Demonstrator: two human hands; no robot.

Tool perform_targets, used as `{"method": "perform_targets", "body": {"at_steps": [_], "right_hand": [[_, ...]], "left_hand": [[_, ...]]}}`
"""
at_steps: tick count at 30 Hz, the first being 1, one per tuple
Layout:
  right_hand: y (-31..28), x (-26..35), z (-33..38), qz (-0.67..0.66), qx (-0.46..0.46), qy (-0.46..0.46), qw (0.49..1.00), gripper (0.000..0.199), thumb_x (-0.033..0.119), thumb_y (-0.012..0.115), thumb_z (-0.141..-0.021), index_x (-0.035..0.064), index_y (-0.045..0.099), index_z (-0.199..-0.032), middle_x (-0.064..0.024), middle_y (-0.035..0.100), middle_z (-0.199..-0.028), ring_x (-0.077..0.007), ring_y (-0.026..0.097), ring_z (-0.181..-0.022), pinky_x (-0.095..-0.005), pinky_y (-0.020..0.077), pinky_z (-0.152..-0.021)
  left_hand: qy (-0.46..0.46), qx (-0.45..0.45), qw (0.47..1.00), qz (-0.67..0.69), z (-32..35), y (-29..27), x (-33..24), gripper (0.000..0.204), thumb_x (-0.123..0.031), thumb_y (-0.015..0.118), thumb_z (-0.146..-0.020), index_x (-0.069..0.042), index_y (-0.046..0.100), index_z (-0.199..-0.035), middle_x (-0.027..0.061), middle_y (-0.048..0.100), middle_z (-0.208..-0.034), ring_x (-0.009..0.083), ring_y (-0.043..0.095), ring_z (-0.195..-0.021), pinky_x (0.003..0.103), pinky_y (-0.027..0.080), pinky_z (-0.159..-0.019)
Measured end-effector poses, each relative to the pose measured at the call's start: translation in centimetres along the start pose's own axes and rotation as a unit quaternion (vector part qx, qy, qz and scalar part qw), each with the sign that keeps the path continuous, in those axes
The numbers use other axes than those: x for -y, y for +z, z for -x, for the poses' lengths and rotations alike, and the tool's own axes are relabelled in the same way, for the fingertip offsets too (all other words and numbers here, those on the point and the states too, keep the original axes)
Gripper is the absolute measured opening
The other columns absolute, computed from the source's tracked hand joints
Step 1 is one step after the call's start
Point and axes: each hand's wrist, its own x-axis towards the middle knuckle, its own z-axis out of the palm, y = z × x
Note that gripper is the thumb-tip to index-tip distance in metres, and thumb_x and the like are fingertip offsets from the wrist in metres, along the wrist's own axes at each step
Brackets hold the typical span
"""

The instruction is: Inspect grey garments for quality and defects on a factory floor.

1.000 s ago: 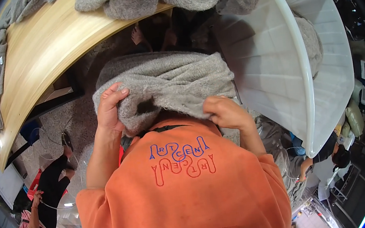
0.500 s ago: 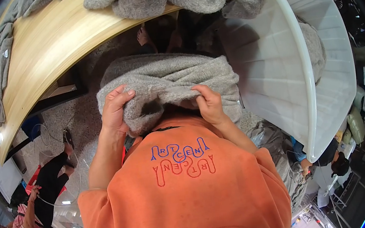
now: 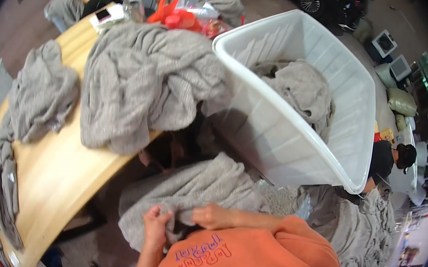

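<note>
A grey knitted garment [image 3: 193,186] lies bunched across my lap, below the table edge. My left hand [image 3: 156,225] is closed on its near left part, the fingers curled into the knit. A short way to the right, my right hand [image 3: 212,216] also grips the near edge of the cloth, its fingers bent inward. Between the two hands there is a dark fold or opening in the garment. Part of the cloth near my body is hidden by my hands and orange top.
The wooden table [image 3: 65,171] carries a large pile of grey knits [image 3: 145,83], with a red bag [image 3: 173,19] behind. A white plastic bin [image 3: 300,145] on the right holds grey knitwear [image 3: 301,92]. More grey fabric [image 3: 362,227] lies at lower right, near another person [image 3: 386,161].
The view has tilted up, bringing the tabletop, bin inside and red bag into sight. My hands have drawn closer together, still gripping the grey garment.
</note>
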Motion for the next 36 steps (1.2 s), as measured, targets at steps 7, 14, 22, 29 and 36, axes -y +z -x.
{"method": "perform_targets", "body": {"at_steps": [7,14,22,29,36], "right_hand": [[-0.9,1.4,-2.4,0.1,-0.088,-0.107,0.985,0.007,0.007,0.052,-0.069,0.0049,0.049,-0.075,-0.0073,0.048,-0.069,-0.023,0.054,-0.054,-0.0337,0.0449,-0.045],[0.1,1.0,-2.7,0.102,-0.121,-0.094,0.983,0.005,0.002,0.052,-0.071,0.0044,0.047,-0.073,-0.007,0.047,-0.065,-0.0215,0.054,-0.052,-0.0327,0.0444,-0.045],[0.7,0.4,-3.2,0.076,-0.12,-0.072,0.987,0.008,-0.001,0.054,-0.07,0.0031,0.05,-0.076,-0.008,0.05,-0.069,-0.0241,0.055,-0.055,-0.0331,0.0451,-0.047],[0.8,0.3,-3.6,-0.045,-0.104,0.01,0.994,0.021,-0.005,0.053,-0.069,0.0048,0.056,-0.088,-0.0106,0.055,-0.081,-0.0274,0.058,-0.069,-0.0335,0.0468,-0.055],[1.1,-0.9,-3.9,-0.128,-0.054,0.037,0.99,0.021,-0.007,0.052,-0.068,0.0017,0.056,-0.087,-0.0107,0.058,-0.086,-0.0217,0.058,-0.07,-0.0282,0.0463,-0.06]], "left_hand": [[-0.042,0.095,0.994,-0.038,-1.1,0.2,2.9,0.009,-0.003,0.055,-0.081,-0.003,0.062,-0.075,-0.0008,0.059,-0.068,0.0052,0.05,-0.059,0.02,0.04,-0.054],[-0.047,0.04,0.997,0.041,-1.4,-0.3,3.6,0.012,-0.008,0.056,-0.084,-0.004,0.061,-0.074,0.0001,0.059,-0.069,0.0066,0.051,-0.06,0.021,0.041,-0.055],[-0.002,0.023,1.0,0.017,-0.8,-0.7,3.5,0.006,-0.003,0.06,-0.08,-0.002,0.061,-0.074,0.0002,0.06,-0.069,0.0061,0.052,-0.06,0.021,0.041,-0.055],[0.079,0.018,0.997,0.002,-0.6,-1.3,3.7,0.002,0.002,0.063,-0.077,0.001,0.062,-0.078,-0.0002,0.06,-0.074,0.0038,0.05,-0.064,0.019,0.039,-0.054],[0.067,0.017,0.997,-0.028,-0.5,-1.7,3.8,0.001,0.001,0.063,-0.076,0.001,0.064,-0.076,0.0009,0.061,-0.071,0.0051,0.053,-0.063,0.019,0.042,-0.055]]}}
